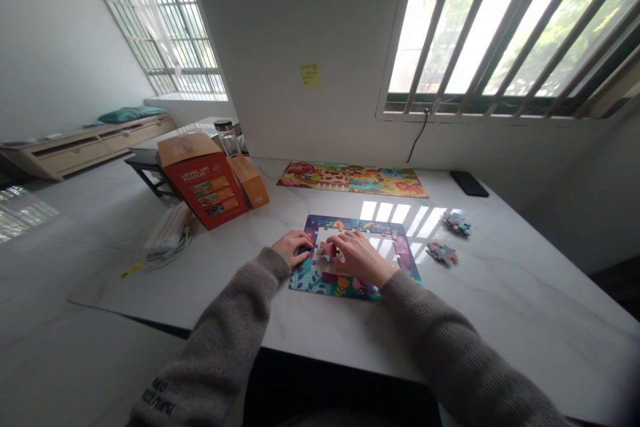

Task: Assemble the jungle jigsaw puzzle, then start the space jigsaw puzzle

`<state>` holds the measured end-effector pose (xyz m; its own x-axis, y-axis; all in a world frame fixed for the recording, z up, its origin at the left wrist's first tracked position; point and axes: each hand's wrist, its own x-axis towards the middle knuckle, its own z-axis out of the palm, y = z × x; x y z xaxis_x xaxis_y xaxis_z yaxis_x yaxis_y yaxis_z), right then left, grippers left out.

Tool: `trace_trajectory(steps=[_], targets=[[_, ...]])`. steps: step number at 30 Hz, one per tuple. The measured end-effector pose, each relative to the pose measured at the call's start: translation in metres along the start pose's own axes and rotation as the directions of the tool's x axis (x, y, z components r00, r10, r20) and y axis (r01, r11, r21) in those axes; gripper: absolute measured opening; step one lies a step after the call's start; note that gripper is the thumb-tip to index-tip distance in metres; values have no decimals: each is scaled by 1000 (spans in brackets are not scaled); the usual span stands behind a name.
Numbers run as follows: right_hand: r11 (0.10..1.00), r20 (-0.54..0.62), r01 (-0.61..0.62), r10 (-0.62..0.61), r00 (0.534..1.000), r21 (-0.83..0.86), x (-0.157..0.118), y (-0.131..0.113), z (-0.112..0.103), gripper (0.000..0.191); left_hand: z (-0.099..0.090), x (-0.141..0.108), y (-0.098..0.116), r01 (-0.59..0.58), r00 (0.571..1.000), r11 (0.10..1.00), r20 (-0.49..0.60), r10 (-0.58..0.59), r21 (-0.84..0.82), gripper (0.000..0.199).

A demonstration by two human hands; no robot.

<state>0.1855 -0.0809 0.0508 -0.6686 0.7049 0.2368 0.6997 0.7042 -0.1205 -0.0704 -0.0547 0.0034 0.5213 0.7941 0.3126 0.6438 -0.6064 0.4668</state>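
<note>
A jigsaw puzzle [345, 290] lies flat on the white table, its colourful border joined around a pale middle. My right hand [357, 255] is over the left part of that middle, its fingers closed on a reddish puzzle piece [327, 251]. The piece is tilted above the pale area. Resting on the left border is my left hand [293, 247], its fingers stretched out against the puzzle's edge. To the right of the puzzle are two small piles of loose pieces, a nearer pile [443, 253] and a farther pile [457, 223].
A finished long puzzle [353, 179] lies along the wall. At the left stand an open red puzzle box [207, 190] and a white power strip [167, 233] with its cable. A black phone [469, 183] is at the back right, and a glass jar [228, 139] stands behind the box.
</note>
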Motion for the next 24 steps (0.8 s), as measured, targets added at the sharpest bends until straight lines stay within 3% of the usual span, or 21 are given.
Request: trace_trajectory(steps=[7,24], targets=[[994,48,98,-101,994,57,-4,-20,0,26,-1,-3,4,-8,1000,1000,-10,8,-1,13],[992,53,124,-124,991,1,-5,-20,1,26,4,-6,4,22,1000,995,7,-23,102,20]])
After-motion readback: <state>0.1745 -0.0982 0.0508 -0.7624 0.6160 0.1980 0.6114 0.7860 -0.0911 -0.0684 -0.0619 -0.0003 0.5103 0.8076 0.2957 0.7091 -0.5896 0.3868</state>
